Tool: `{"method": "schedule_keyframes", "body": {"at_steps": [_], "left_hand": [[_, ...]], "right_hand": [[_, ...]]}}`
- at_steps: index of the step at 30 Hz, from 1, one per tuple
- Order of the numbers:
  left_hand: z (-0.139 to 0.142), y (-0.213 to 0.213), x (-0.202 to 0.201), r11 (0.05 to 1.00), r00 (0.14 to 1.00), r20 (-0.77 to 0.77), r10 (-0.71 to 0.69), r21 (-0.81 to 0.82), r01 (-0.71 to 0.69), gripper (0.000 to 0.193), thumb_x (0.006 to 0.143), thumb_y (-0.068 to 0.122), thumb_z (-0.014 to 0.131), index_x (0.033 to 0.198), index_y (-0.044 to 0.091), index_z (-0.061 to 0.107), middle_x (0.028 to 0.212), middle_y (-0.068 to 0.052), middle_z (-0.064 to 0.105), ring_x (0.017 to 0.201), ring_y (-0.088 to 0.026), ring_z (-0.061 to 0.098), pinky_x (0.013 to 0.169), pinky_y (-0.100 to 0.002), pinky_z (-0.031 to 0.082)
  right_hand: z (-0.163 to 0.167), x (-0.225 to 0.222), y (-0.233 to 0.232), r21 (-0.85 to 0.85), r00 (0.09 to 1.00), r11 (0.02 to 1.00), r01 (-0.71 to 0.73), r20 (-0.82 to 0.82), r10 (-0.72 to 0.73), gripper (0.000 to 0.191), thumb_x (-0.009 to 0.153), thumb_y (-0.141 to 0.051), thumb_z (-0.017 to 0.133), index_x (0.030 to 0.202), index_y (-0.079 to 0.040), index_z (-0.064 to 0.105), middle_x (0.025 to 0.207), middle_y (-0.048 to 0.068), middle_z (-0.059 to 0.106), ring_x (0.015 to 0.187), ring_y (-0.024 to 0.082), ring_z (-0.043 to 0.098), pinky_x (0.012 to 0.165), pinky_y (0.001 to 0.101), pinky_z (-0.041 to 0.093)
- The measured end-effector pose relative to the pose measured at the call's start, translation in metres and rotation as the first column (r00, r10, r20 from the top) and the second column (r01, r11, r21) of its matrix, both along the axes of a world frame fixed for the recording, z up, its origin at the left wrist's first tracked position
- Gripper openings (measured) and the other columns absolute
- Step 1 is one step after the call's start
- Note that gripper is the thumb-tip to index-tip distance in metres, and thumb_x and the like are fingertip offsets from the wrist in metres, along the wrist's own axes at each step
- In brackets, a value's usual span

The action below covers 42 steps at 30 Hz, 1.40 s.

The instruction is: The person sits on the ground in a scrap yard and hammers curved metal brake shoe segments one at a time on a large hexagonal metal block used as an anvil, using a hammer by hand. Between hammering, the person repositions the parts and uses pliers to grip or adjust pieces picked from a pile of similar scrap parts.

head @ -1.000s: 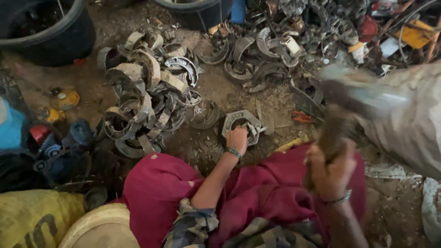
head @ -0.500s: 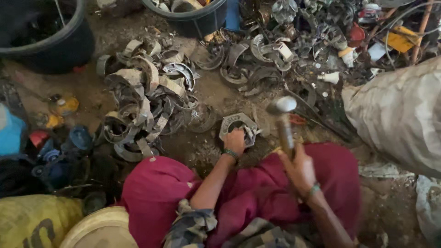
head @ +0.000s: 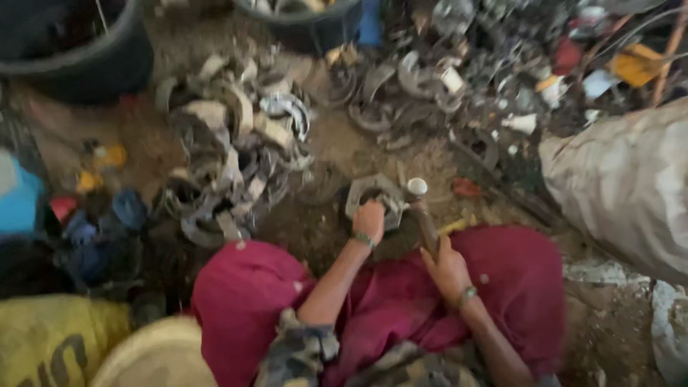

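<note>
Left hand (head: 369, 218), fingers curled on the curved grey metal bracket (head: 373, 195), pins it to the dirt ground (head: 322, 222) before the knees. Right hand (head: 448, 269) is clamped round the wooden-handled hammer (head: 423, 215). Risk: the steel head lands just beside the left fingers; a glancing blow would strike them. The bracket looks rigid and rough-edged.

Both forearms reach forward over the lap. The left hand (head: 370, 218) is curled shut, palm down; the right hand (head: 448, 269) is closed in a fist, wrist bent.

Dirt ground (head: 322, 229), metal scrap pile (head: 229, 158), black tubs (head: 79, 50), grey sack (head: 623, 179)
</note>
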<state>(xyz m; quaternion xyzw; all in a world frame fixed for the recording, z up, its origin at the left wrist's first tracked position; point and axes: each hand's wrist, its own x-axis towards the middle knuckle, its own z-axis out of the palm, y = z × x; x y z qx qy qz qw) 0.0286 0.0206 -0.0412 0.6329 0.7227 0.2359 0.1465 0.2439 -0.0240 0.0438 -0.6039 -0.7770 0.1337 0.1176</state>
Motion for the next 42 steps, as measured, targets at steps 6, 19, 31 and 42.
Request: {"method": "schedule_keyframes", "body": {"at_steps": [6,19,31,42], "left_hand": [[0.011,0.002,-0.003,0.996,0.998,-0.014,-0.055,-0.066,0.054,0.018,0.092,0.015,0.06,0.093,0.003,0.074,0.095,-0.021,0.071,0.087,-0.04,0.071,0.075,-0.051,0.057],[0.004,0.007,0.001,0.971,0.997,-0.007,-0.075,-0.228,0.071,0.026,0.102,0.017,0.059,0.087,0.0,0.072,0.089,-0.023,0.068,0.073,-0.033,0.071,0.065,-0.046,0.059],[0.015,-0.005,-0.001,1.0,0.996,0.084,-0.006,-0.013,0.007,0.015,0.091,0.016,0.063,0.092,0.005,0.073,0.095,-0.021,0.071,0.084,-0.041,0.072,0.074,-0.052,0.056],[0.001,0.005,0.0,0.999,1.0,0.002,-0.009,-0.036,0.009,0.012,0.088,0.009,0.061,0.09,0.005,0.072,0.095,-0.022,0.07,0.083,-0.042,0.071,0.068,-0.054,0.057]], "right_hand": [[0.123,0.003,-0.009,-0.14,0.851,0.977,0.16,-0.482,-0.208,0.034,0.093,-0.022,0.07,0.115,-0.001,0.057,0.077,0.012,0.071,0.062,0.021,0.069,0.052,0.0383,0.056],[0.034,-0.005,-0.009,-0.15,0.999,0.989,0.021,-0.043,-0.028,0.045,0.091,-0.035,0.077,0.116,-0.004,0.057,0.078,0.027,0.07,0.071,0.046,0.067,0.058,0.0541,0.052],[0.18,0.009,0.001,0.282,0.544,0.959,0.013,-0.807,0.23,0.009,0.107,-0.014,0.059,0.106,-0.006,0.061,0.075,0.006,0.065,0.052,0.014,0.067,0.051,0.0329,0.055],[0.038,0.002,0.005,-0.007,0.98,1.0,0.021,-0.196,-0.022,0.045,0.092,-0.034,0.073,0.117,0.001,0.057,0.076,0.025,0.069,0.063,0.041,0.069,0.051,0.0485,0.051]]}}
